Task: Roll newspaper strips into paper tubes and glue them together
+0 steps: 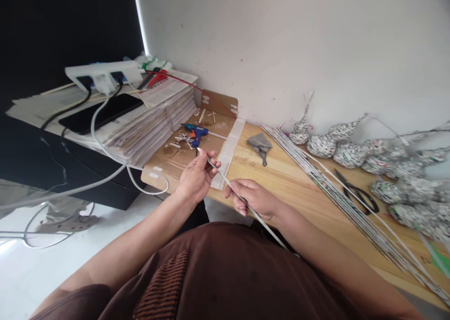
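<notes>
A thin rolled paper stick (262,220) slants across the front of my body, below the table's front edge at its lower end. My left hand (197,175) pinches its upper end between thumb and fingers, palm turned up. Further down the stick, my right hand (253,197) is closed around it. Just beyond my left hand, a blue glue gun (198,136) lies on a cardboard sheet (168,163), beside small white paper scraps (184,138). A grey crumpled cloth or balloon-like piece (259,144) rests on the wood to the right.
Long paper sticks (316,179) lie on the wooden table (281,188), near black scissors (356,192). Woven paper shapes (349,153) line the wall. At left, a paper stack (151,127) bears a phone (101,112) and power strip (105,71); a white cable (94,184) hangs down.
</notes>
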Motion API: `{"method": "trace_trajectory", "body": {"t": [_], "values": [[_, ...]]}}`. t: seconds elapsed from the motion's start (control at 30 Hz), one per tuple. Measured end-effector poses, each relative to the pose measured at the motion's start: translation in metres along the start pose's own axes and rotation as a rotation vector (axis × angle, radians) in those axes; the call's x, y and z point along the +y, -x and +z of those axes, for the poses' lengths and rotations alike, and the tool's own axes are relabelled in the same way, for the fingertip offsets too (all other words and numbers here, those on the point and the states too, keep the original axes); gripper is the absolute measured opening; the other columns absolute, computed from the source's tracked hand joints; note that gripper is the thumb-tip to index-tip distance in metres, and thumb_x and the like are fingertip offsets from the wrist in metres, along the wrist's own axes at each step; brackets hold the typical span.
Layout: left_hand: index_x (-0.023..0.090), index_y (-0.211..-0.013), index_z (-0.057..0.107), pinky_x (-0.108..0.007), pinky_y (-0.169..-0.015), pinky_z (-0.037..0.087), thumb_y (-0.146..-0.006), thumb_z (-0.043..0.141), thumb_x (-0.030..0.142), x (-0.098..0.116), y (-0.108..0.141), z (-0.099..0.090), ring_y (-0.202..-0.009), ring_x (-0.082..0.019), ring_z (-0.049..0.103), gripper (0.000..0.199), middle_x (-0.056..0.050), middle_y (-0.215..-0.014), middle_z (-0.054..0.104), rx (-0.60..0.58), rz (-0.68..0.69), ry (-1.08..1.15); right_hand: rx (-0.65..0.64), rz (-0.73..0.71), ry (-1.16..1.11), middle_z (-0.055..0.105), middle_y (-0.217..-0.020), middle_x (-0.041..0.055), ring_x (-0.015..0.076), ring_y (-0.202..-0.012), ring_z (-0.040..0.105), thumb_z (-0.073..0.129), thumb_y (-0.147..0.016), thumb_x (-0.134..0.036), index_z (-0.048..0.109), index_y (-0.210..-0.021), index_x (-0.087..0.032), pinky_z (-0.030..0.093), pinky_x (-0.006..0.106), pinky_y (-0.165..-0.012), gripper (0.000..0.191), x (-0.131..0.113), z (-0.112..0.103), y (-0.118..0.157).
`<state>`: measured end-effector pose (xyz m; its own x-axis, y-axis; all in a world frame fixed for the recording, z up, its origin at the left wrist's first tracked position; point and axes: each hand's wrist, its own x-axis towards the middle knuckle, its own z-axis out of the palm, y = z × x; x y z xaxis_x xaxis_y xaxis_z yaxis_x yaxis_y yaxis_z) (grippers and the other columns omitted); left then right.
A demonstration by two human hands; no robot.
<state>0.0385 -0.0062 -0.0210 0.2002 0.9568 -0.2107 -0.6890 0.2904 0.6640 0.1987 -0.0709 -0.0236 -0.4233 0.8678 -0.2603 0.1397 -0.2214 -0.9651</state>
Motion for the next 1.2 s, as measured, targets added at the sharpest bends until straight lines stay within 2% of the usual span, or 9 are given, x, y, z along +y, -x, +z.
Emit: {"method": "trace_trajectory", "body": {"t": [0.07,0.23,0.3,0.43,0.5,0.6,0.67,1.0,1.2], "values": [[0.008,-0.085,0.064,-0.012,-0.051,0.049,-0.089,0.053,0.032,-0.001,0.000,0.000,-0.062,-0.009,0.062,0.027,-0.002,-0.065,0.056,-0.010,0.001,-0.002,-0.041,0.026,-0.096,0.040,-0.049,-0.0067,0.0095,-0.040,0.038,0.034,-0.094,-0.052,0.054,-0.091,-0.018,0.036,0.023,-0.045,0.040,-0.001,-0.001,-0.001],[0.007,-0.086,0.065,-0.013,-0.054,0.052,-0.091,0.052,0.026,-0.003,0.002,0.003,-0.063,-0.009,0.063,0.023,-0.002,-0.066,0.058,-0.019,0.006,-0.009,0.220,-0.119,0.189,0.050,-0.056,-0.0027,0.0085,-0.048,0.045,0.048,-0.090,-0.050,0.061,-0.086,-0.018,0.037,0.022,-0.051,0.035,0.000,0.002,-0.006],[0.007,-0.087,0.065,-0.013,-0.056,0.053,-0.090,0.052,0.022,-0.002,0.003,0.004,-0.064,-0.009,0.064,0.020,-0.003,-0.068,0.059,-0.034,-0.011,-0.016,0.151,-0.081,0.033,0.046,-0.051,-0.0044,0.0083,-0.043,0.042,0.044,-0.092,-0.051,0.058,-0.083,-0.018,0.036,0.022,-0.047,0.037,0.003,0.002,-0.006],[0.008,-0.087,0.065,-0.013,-0.057,0.054,-0.090,0.053,0.022,-0.001,0.005,0.004,-0.064,-0.009,0.065,0.018,-0.002,-0.068,0.061,-0.056,-0.064,-0.005,-0.125,0.038,-0.344,0.036,-0.045,-0.0082,0.0080,-0.037,0.035,0.041,-0.092,-0.052,0.054,-0.082,-0.018,0.034,0.022,-0.042,0.038,0.004,-0.003,-0.006],[0.010,-0.087,0.065,-0.014,-0.057,0.055,-0.089,0.054,0.024,-0.001,0.006,0.004,-0.066,-0.010,0.066,0.018,-0.002,-0.069,0.061,-0.064,-0.081,-0.007,-0.074,0.028,-0.289,0.039,-0.046,-0.0073,0.0079,-0.039,0.038,0.043,-0.091,-0.053,0.056,-0.084,-0.017,0.035,0.022,-0.043,0.039,0.003,-0.004,-0.006],[0.010,-0.089,0.064,-0.018,-0.061,0.057,-0.089,0.055,0.026,-0.002,0.006,0.003,-0.070,-0.012,0.068,0.018,-0.003,-0.072,0.064,-0.075,-0.098,-0.019,0.123,-0.070,-0.055,0.047,-0.051,-0.0051,0.0074,-0.043,0.044,0.046,-0.091,-0.052,0.058,-0.085,-0.016,0.038,0.021,-0.046,0.039,0.001,0.000,-0.009],[0.009,-0.090,0.065,-0.017,-0.063,0.057,-0.089,0.054,0.023,-0.002,0.006,0.003,-0.070,-0.012,0.069,0.017,-0.004,-0.072,0.064,-0.083,-0.101,-0.015,0.167,-0.114,0.021,0.048,-0.051,-0.0048,0.0070,-0.043,0.045,0.044,-0.092,-0.051,0.057,-0.084,-0.016,0.039,0.020,-0.046,0.038,0.002,0.003,-0.011],[0.011,-0.086,0.065,-0.018,-0.060,0.057,-0.088,0.056,0.020,0.000,0.006,-0.001,-0.066,-0.011,0.068,0.013,-0.002,-0.070,0.066,-0.066,-0.165,-0.006,0.094,-0.067,-0.076,0.047,-0.048,-0.0054,0.0072,-0.040,0.043,0.042,-0.092,-0.052,0.054,-0.081,-0.016,0.038,0.020,-0.043,0.040,0.001,0.007,-0.011],[0.010,-0.092,0.067,-0.019,-0.069,0.058,-0.084,0.060,0.010,0.002,0.007,-0.001,-0.069,-0.011,0.068,0.011,-0.003,-0.072,0.066,-0.127,-0.135,0.010,0.039,-0.056,-0.205,0.045,-0.046,-0.0063,0.0076,-0.039,0.041,0.045,-0.091,-0.052,0.053,-0.081,-0.017,0.036,0.021,-0.044,0.038,0.000,0.003,-0.010]]}}
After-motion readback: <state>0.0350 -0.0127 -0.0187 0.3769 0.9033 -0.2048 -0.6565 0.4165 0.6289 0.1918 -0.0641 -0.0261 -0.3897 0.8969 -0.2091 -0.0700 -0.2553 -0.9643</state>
